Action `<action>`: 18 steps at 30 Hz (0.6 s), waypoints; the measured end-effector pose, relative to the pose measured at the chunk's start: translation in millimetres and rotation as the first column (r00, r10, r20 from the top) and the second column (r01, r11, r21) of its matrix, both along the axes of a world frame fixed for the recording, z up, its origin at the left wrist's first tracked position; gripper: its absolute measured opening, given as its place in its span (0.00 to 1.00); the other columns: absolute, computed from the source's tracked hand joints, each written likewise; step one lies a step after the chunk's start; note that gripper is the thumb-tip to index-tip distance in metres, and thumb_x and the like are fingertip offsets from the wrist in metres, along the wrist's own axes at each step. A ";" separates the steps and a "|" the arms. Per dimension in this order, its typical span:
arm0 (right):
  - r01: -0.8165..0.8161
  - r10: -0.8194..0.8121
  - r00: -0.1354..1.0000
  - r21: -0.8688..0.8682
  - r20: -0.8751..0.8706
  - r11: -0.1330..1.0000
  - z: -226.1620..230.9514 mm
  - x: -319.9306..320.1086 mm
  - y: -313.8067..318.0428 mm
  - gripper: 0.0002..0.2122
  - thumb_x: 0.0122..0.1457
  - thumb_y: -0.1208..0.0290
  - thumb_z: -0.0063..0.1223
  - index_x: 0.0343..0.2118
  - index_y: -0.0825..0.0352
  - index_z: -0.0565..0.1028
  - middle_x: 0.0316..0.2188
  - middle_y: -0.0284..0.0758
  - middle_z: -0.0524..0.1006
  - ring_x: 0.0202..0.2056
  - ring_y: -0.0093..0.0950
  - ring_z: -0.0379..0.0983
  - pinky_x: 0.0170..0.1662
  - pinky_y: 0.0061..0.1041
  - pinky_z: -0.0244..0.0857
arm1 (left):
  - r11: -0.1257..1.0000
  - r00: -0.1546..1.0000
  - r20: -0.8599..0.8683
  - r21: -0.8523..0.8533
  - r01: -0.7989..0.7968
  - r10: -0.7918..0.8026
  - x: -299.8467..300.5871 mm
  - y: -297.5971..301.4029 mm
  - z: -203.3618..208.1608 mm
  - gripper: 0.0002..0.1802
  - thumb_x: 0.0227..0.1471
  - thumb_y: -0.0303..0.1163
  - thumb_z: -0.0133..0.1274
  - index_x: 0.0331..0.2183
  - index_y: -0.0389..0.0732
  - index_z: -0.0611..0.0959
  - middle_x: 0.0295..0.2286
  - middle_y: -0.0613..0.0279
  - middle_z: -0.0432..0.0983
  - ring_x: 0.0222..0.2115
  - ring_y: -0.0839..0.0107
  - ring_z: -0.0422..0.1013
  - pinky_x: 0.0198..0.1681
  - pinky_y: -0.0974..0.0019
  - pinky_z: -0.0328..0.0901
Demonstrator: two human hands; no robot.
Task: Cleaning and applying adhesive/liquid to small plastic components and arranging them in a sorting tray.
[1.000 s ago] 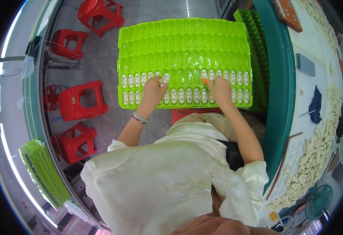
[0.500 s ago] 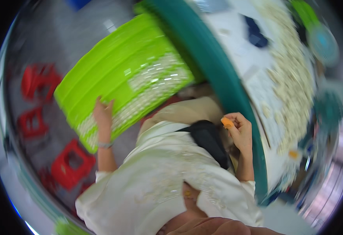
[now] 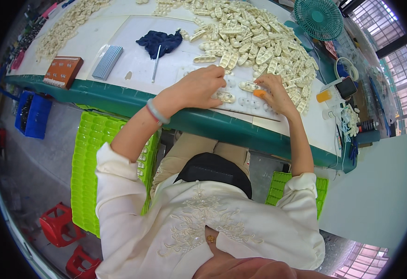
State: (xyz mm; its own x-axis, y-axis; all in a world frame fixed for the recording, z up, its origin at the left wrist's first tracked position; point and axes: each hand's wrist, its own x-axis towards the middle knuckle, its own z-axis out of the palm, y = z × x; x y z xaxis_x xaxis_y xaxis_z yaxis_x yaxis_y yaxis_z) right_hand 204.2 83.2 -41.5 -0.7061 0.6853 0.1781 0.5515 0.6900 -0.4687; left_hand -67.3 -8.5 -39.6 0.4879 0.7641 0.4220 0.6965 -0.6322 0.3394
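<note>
My left hand rests on the white board at the table's near edge, fingers curled around a cream pod-shaped piece. Just to its right, my right hand pinches the end of another pod-shaped piece; an orange cover sits on one of its fingertips. These pieces are hollow, with rounded humps in a row. Pale round shapes show on the board between my hands. Past my fingers lies a large heap of similar pieces.
Left on the table are a dark blue cloth, a thin rod, a light blue ridged block and a brown box. Green trays stand below left, near red stools. A green fan stands far right.
My view has swung from the green tray to the table. My left hand has left the tray, and both hands are now at the board with pod-shaped pieces.
</note>
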 end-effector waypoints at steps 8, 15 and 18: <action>0.077 -0.094 0.976 -0.091 -0.196 0.993 10.4 6.6 1.3 0.12 0.50 0.82 0.49 0.39 0.67 0.72 0.33 0.36 0.74 0.35 0.31 0.69 0.40 0.26 0.62 | 0.976 0.933 -0.333 -0.209 0.068 -0.136 18.8 26.9 15.6 0.14 0.35 0.35 0.56 0.26 0.35 0.78 0.27 0.53 0.71 0.31 0.56 0.71 0.34 0.58 0.66; 0.064 -0.269 0.796 -0.367 -0.542 0.928 15.1 -9.0 -20.2 0.10 0.57 0.82 0.44 0.41 0.75 0.71 0.31 0.38 0.75 0.32 0.26 0.76 0.39 0.21 0.68 | 0.998 0.986 0.151 -0.029 -0.064 0.068 -22.9 -19.0 43.7 0.13 0.38 0.32 0.58 0.28 0.36 0.79 0.24 0.56 0.73 0.24 0.63 0.73 0.30 0.65 0.69; 0.063 -0.249 0.802 -0.337 -0.544 0.940 34.8 -38.3 -64.5 0.09 0.55 0.83 0.47 0.39 0.76 0.72 0.35 0.41 0.75 0.32 0.27 0.76 0.37 0.21 0.69 | 0.958 0.867 0.409 -0.163 -0.235 0.283 -62.0 -87.0 33.0 0.15 0.41 0.29 0.60 0.34 0.35 0.80 0.26 0.60 0.75 0.26 0.72 0.74 0.31 0.72 0.70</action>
State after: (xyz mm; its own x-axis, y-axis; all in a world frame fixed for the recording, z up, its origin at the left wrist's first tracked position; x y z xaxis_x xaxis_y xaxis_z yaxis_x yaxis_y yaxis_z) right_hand 165.8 18.7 -6.7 -0.4167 0.8615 0.2901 0.2072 0.4008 -0.8924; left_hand -129.3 -95.5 -6.6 0.0583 0.8892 0.4538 0.6042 -0.3933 0.6931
